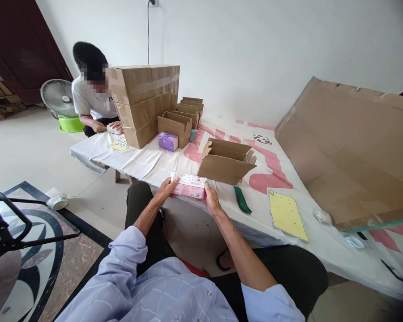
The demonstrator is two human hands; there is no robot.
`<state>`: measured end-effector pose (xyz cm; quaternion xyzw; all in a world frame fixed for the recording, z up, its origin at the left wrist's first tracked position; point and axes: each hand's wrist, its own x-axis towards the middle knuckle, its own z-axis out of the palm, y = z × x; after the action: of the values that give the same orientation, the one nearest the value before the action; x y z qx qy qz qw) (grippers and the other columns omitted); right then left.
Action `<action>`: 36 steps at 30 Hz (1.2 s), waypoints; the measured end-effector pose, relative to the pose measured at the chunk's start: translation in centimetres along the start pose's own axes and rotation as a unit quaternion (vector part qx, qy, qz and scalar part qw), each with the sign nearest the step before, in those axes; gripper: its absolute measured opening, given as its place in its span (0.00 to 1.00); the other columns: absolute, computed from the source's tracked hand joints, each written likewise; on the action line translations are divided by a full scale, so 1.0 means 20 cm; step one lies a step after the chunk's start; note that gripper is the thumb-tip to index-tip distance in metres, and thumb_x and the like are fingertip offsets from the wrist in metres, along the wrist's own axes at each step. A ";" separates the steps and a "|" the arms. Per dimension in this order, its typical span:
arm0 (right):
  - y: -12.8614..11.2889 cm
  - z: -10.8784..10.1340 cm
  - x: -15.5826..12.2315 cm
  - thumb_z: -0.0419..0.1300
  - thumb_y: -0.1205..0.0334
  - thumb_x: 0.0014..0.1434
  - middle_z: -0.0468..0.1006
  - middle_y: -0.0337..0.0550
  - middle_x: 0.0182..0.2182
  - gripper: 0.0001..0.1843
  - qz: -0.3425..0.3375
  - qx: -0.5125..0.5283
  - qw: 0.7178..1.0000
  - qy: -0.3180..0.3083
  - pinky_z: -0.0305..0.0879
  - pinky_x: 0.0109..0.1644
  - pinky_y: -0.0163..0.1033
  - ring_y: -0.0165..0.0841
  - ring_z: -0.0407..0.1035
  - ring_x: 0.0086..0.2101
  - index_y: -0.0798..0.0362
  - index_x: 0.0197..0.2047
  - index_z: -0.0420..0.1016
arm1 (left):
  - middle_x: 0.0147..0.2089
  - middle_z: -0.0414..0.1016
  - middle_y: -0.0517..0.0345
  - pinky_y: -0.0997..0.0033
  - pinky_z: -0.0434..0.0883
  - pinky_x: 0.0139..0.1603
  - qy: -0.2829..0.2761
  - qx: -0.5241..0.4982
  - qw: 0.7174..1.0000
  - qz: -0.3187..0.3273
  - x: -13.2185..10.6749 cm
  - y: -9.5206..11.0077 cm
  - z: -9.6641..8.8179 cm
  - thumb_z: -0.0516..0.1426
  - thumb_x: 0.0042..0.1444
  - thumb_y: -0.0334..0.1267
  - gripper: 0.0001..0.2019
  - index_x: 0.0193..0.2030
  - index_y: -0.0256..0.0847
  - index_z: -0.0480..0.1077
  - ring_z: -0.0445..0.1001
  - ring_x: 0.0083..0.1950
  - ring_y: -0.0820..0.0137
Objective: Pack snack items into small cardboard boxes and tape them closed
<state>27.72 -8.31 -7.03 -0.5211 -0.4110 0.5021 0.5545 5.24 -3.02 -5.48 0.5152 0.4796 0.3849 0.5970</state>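
Note:
Between my two hands is a pink and white soft pack [189,185] with printed text and a barcode, held just over the table's near edge. My left hand [168,188] grips its left end, thumb on top. Round the right end my right hand [211,200] is closed. Just behind the pack stands an open cardboard box [226,167] with its flaps up. A dark green object [242,200], perhaps a cutter handle, lies right of my right hand. Further right is a yellow sheet [288,214] with small marks on it.
Stacked taped cartons [137,107] stand at the back left, beside a row of open boxes [174,125] and a purple tissue pack [168,141]. Behind them a co-worker [94,100] handles a small white pack. A large cardboard sheet [352,147] leans at the right.

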 end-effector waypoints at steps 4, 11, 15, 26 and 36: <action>-0.03 0.00 -0.01 0.61 0.15 0.55 0.86 0.49 0.55 0.50 -0.023 -0.022 0.999 -0.023 0.83 0.49 0.50 0.47 0.80 0.53 0.48 0.62 0.79 | 0.48 0.80 0.47 0.66 0.78 0.37 0.004 -0.024 1.000 -0.003 -0.01 0.02 0.00 0.64 0.50 0.78 0.42 0.52 0.39 0.78 0.77 0.48 0.57; -0.12 0.05 0.04 0.58 0.18 0.61 0.86 0.50 0.54 0.44 -0.116 -0.031 0.992 -0.024 0.81 0.56 0.53 0.50 0.76 0.60 0.48 0.59 0.82 | 0.35 0.72 0.55 0.68 0.78 0.32 -0.002 -0.047 0.998 0.040 -0.04 0.13 -0.03 0.64 0.46 0.82 0.45 0.48 0.37 0.77 0.73 0.36 0.66; -0.21 0.07 0.07 0.57 0.19 0.63 0.87 0.48 0.49 0.42 -0.148 -0.038 0.988 -0.025 0.81 0.55 0.51 0.47 0.78 0.55 0.47 0.55 0.84 | 0.34 0.72 0.57 0.70 0.79 0.32 -0.006 -0.064 0.995 0.071 -0.04 0.22 -0.05 0.65 0.46 0.80 0.43 0.46 0.37 0.77 0.72 0.34 0.69; -0.43 0.09 0.11 0.53 0.21 0.67 0.87 0.49 0.49 0.43 -0.213 -0.067 0.975 -0.011 0.78 0.60 0.52 0.46 0.79 0.54 0.51 0.59 0.83 | 0.34 0.75 0.57 0.71 0.79 0.30 -0.027 -0.080 0.987 0.138 -0.04 0.43 -0.07 0.67 0.50 0.75 0.40 0.49 0.36 0.77 0.73 0.31 0.71; -0.65 0.13 0.04 0.53 0.24 0.70 0.87 0.49 0.54 0.40 -0.293 -0.100 0.951 0.015 0.72 0.68 0.51 0.46 0.78 0.58 0.48 0.61 0.84 | 0.37 0.77 0.55 0.74 0.80 0.30 -0.033 -0.080 0.974 0.210 -0.06 0.58 -0.08 0.65 0.55 0.74 0.37 0.51 0.38 0.78 0.74 0.33 0.71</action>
<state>27.01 -6.53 6.14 -0.4381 -0.5857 0.2661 0.6279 3.85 -1.85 6.07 0.5676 0.3083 0.5213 0.5577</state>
